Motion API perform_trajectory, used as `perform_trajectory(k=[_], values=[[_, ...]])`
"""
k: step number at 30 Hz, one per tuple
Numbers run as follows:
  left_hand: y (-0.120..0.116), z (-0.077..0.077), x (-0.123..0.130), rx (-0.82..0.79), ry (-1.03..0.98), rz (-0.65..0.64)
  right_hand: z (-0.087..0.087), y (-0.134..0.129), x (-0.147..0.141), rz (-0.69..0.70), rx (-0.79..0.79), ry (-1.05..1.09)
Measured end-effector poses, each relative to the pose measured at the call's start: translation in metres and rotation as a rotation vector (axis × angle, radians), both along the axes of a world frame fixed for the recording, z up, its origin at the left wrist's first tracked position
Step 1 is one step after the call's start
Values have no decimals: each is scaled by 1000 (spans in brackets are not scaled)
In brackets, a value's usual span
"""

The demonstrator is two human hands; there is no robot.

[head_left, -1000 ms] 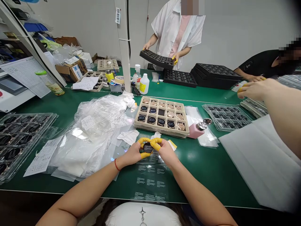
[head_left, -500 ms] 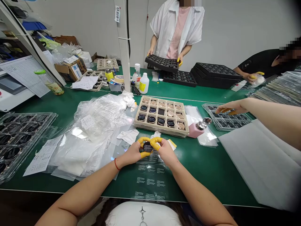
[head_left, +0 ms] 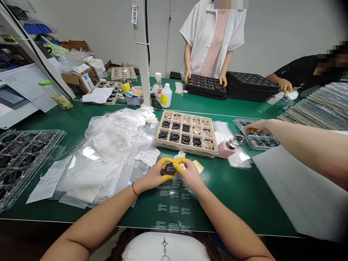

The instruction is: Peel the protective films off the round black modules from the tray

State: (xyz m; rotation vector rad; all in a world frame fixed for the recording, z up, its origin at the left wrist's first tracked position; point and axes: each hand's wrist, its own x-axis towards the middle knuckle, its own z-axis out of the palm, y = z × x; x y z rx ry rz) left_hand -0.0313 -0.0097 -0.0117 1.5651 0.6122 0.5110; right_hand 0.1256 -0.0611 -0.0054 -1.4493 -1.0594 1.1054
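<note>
Between my two hands is a watch head (head_left: 170,169), round and black with small white print on its face. My left hand (head_left: 156,174) grips its left edge, with yellow finger cots on the fingertips. From the right, my right hand (head_left: 187,170) pinches its rim, also in yellow cots. Beneath and nearer to me lies a clear film sheet (head_left: 174,203) printed with rows of small white text. Just beyond my hands stands a beige tray (head_left: 186,146) of watch heads, some gold, some with dark printed faces; one compartment shows only its dark bottom.
Plastic bags (head_left: 108,152) cover the left. A pink pump bottle (head_left: 227,148) stands right of the beige tray. A co-worker's arm (head_left: 296,141) reaches over a clear tray (head_left: 261,139) at right. Across the table, another person holds a black tray (head_left: 206,85). A clear tray (head_left: 27,156) sits far left.
The person opposite has lowered the black tray onto the stack. The co-worker's hand at right has shifted slightly left. My hands hold nearly the same pose.
</note>
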Motion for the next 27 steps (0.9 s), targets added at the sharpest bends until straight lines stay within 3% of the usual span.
perform_trajectory(k=[23,27], values=[[1,-2,0,-32,-10,-15,-2,0,-2,2,11,-99],[1,-1,1,-33,1,-7,5,0,8,-28,53,-336]])
